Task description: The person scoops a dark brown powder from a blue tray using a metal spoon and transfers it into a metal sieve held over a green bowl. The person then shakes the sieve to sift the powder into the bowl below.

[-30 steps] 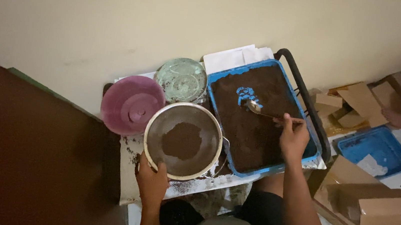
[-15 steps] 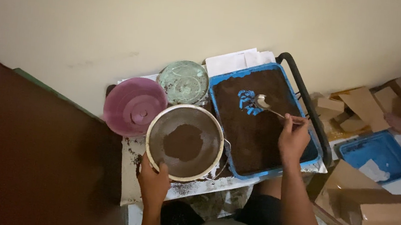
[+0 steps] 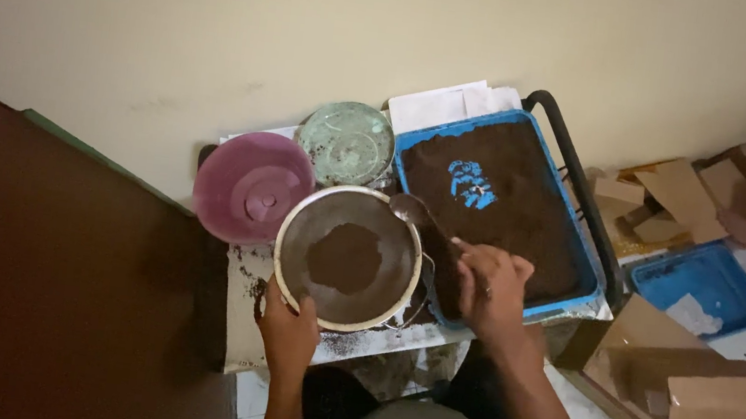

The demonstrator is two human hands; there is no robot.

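we see a round sieve [image 3: 348, 258] with a dull, pale metal rim and fine grey mesh, a mound of dark, grainy matt powder at its centre, the left hand [image 3: 288, 329] on its rim. the right hand [image 3: 490, 288] grips a metal spoon [image 3: 412, 208], its bowl faintly shiny. the blue plastic tray [image 3: 568, 302] holds the same rough, dark powder, smooth blue showing through one scraped patch. a pink plastic lid [image 3: 253, 187] looks smooth with a soft sheen; a pale green lid [image 3: 346, 143] beside it is dusty and scuffed. white paper sheets [image 3: 446, 105] lie matt behind the tray. brown cardboard pieces [image 3: 712, 393] on the floor look flat and dull.
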